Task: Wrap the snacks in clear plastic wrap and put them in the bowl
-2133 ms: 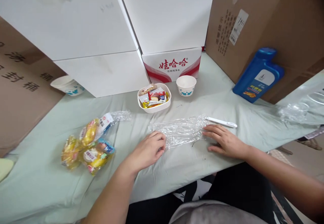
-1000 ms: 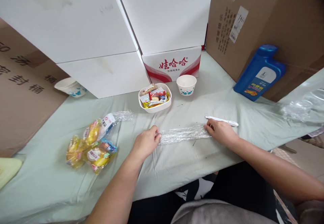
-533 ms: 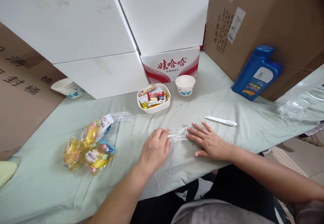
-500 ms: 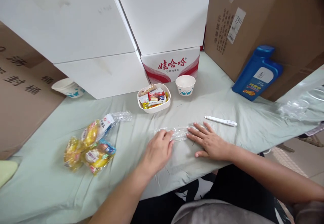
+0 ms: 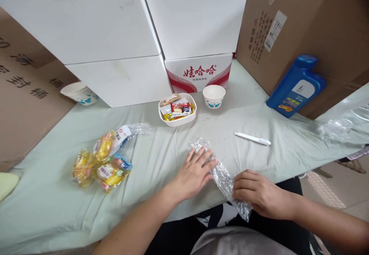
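A long strip of crinkled clear plastic wrap [image 5: 222,176] lies slantwise on the cloth, its lower end hanging past the table's near edge. My left hand [image 5: 193,175] rests on the upper part, fingers spread flat. Farther down the strip, my right hand [image 5: 258,193] has its fingers curled around the plastic; the thumb is hidden. A white pen-like utility knife [image 5: 252,138] lies to the right, apart from both hands. Beyond the strip stands a white bowl of wrapped snacks [image 5: 181,123], with a paper cup [image 5: 213,98] beside it.
Several yellow packaged buns [image 5: 105,170] in clear plastic lie to the left. A blue bottle [image 5: 296,88] leans against a brown carton [image 5: 288,24] at the right. White boxes [image 5: 132,80] line the back, near another paper cup [image 5: 82,93]. More clear plastic [image 5: 336,126] lies at the far right.
The plastic strip has turned from lying crosswise to slanting toward me. My right hand has moved nearer and its fingers have curled; my left hand has flattened and spread on the strip.
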Action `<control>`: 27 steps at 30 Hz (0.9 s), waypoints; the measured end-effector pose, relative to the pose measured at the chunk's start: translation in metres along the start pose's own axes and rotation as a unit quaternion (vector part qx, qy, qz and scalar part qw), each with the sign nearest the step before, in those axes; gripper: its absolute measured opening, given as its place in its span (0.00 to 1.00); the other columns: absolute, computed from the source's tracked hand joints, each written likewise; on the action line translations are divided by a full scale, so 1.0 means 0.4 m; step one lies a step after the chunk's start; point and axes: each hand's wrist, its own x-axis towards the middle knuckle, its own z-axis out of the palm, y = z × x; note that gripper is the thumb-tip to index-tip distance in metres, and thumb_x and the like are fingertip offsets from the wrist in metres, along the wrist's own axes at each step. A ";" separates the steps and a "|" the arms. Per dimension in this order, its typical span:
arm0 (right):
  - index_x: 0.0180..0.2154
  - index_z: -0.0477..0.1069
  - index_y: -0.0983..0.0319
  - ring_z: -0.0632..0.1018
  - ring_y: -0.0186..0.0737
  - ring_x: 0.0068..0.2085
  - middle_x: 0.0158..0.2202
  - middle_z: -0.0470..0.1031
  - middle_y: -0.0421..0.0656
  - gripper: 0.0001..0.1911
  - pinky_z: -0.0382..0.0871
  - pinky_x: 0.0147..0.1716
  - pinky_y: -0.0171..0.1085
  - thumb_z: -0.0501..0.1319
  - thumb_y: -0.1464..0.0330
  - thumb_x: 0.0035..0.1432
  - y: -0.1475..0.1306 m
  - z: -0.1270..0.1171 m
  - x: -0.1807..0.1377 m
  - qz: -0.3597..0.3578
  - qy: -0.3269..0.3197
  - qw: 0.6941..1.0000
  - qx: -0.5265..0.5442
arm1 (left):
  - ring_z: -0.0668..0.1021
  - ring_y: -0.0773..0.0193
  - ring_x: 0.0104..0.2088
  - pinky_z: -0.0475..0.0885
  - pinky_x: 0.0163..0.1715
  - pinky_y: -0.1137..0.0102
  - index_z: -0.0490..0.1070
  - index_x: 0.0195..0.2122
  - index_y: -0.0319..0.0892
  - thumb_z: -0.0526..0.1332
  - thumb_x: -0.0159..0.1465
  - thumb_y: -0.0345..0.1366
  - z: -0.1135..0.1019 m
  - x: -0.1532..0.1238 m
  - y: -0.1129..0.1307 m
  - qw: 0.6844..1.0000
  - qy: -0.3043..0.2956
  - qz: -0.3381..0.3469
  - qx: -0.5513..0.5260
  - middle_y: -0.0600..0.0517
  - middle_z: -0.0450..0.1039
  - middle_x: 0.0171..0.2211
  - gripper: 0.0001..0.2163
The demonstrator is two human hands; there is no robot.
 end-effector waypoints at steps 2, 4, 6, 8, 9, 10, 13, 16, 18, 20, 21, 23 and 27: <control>0.43 0.72 0.63 0.75 0.42 0.40 0.35 0.77 0.46 0.13 0.69 0.42 0.42 0.51 0.76 0.62 -0.006 -0.028 0.039 0.011 -0.018 0.998 0.067 | 0.55 0.50 0.68 0.51 0.65 0.47 0.61 0.63 0.51 0.53 0.70 0.37 0.003 0.001 0.010 0.998 -0.028 0.045 -0.038 0.50 0.56 0.67 0.19; 0.39 0.72 0.62 0.74 0.37 0.33 0.31 0.75 0.44 0.10 0.67 0.35 0.37 0.51 0.73 0.64 0.014 -0.051 0.087 0.044 -0.017 0.992 0.114 | 0.54 0.52 0.69 0.50 0.65 0.49 0.60 0.63 0.50 0.53 0.70 0.35 0.001 0.004 0.009 0.994 -0.048 0.074 -0.064 0.50 0.56 0.67 0.20; 0.35 0.71 0.62 0.72 0.34 0.28 0.27 0.73 0.41 0.10 0.63 0.28 0.33 0.53 0.69 0.66 0.059 -0.060 0.143 0.112 0.004 0.986 0.124 | 0.56 0.52 0.68 0.47 0.66 0.49 0.62 0.62 0.49 0.54 0.69 0.35 -0.005 0.008 0.001 0.991 -0.061 0.093 -0.080 0.49 0.60 0.66 0.20; 0.32 0.70 0.62 0.70 0.33 0.25 0.25 0.71 0.39 0.10 0.59 0.26 0.32 0.55 0.67 0.65 0.121 -0.051 0.200 0.196 0.023 0.976 0.091 | 0.60 0.53 0.66 0.46 0.67 0.50 0.64 0.61 0.47 0.55 0.69 0.36 -0.011 0.012 -0.010 0.989 -0.069 0.102 -0.086 0.48 0.66 0.62 0.19; 0.31 0.70 0.62 0.69 0.33 0.26 0.25 0.70 0.39 0.10 0.59 0.27 0.33 0.56 0.68 0.64 0.153 -0.041 0.226 0.227 0.023 0.972 0.061 | 0.62 0.53 0.65 0.45 0.67 0.51 0.64 0.60 0.47 0.56 0.68 0.36 -0.014 0.013 -0.014 0.988 -0.070 0.104 -0.087 0.47 0.68 0.60 0.19; 0.30 0.70 0.62 0.70 0.35 0.27 0.25 0.70 0.39 0.09 0.60 0.28 0.34 0.57 0.68 0.63 0.184 -0.030 0.249 0.242 0.020 0.970 0.031 | 0.64 0.54 0.64 0.45 0.67 0.51 0.64 0.60 0.46 0.56 0.68 0.37 -0.015 0.013 -0.018 0.988 -0.069 0.104 -0.087 0.47 0.69 0.59 0.19; 0.33 0.73 0.63 0.73 0.41 0.36 0.32 0.73 0.44 0.02 0.65 0.37 0.38 0.64 0.70 0.57 0.254 0.004 0.293 0.227 0.029 0.973 -0.033 | 0.66 0.53 0.62 0.43 0.67 0.51 0.63 0.61 0.45 0.56 0.68 0.38 -0.015 0.011 -0.021 0.989 -0.066 0.102 -0.083 0.46 0.71 0.57 0.20; 0.45 0.74 0.64 0.72 0.48 0.45 0.42 0.74 0.49 0.18 0.66 0.47 0.44 0.70 0.68 0.51 0.283 0.028 0.300 0.195 0.067 0.977 -0.053 | 0.65 0.52 0.63 0.43 0.67 0.50 0.63 0.61 0.45 0.55 0.68 0.38 -0.010 0.009 -0.018 0.989 -0.068 0.098 -0.089 0.46 0.71 0.57 0.20; 0.49 0.73 0.64 0.71 0.48 0.45 0.42 0.74 0.50 0.23 0.66 0.47 0.45 0.70 0.67 0.50 0.286 0.037 0.295 0.190 0.072 0.978 -0.054 | 0.64 0.52 0.64 0.43 0.67 0.50 0.63 0.61 0.46 0.56 0.67 0.37 -0.009 0.011 -0.018 0.988 -0.063 0.097 -0.104 0.46 0.69 0.58 0.21; 0.45 0.74 0.64 0.72 0.46 0.41 0.37 0.75 0.48 0.18 0.66 0.45 0.45 0.69 0.68 0.52 0.285 0.043 0.289 0.190 0.069 0.978 -0.045 | 0.65 0.52 0.63 0.44 0.67 0.49 0.63 0.61 0.46 0.58 0.66 0.36 -0.012 0.014 -0.021 0.986 -0.055 0.098 -0.125 0.46 0.69 0.59 0.21; 0.41 0.75 0.63 0.72 0.45 0.39 0.34 0.74 0.46 0.13 0.66 0.44 0.44 0.68 0.69 0.53 0.284 0.046 0.286 0.187 0.072 0.979 -0.033 | 0.66 0.52 0.62 0.46 0.66 0.49 0.65 0.60 0.46 0.59 0.65 0.35 -0.016 0.015 -0.024 0.984 -0.049 0.099 -0.138 0.45 0.69 0.58 0.21; 0.36 0.74 0.62 0.71 0.42 0.37 0.31 0.73 0.44 0.05 0.65 0.41 0.42 0.66 0.71 0.54 0.287 0.049 0.280 0.177 0.103 0.979 0.016 | 0.70 0.52 0.59 0.51 0.65 0.50 0.68 0.55 0.44 0.60 0.63 0.33 -0.025 0.016 -0.036 0.979 -0.026 0.104 -0.172 0.45 0.72 0.55 0.19; 0.33 0.70 0.61 0.70 0.36 0.31 0.30 0.70 0.40 0.06 0.64 0.33 0.37 0.64 0.66 0.54 0.305 0.050 0.273 0.204 0.223 0.932 0.198 | 0.71 0.51 0.57 0.63 0.60 0.53 0.73 0.45 0.43 0.59 0.60 0.30 -0.039 0.012 -0.065 0.953 0.109 0.058 -0.276 0.44 0.74 0.49 0.12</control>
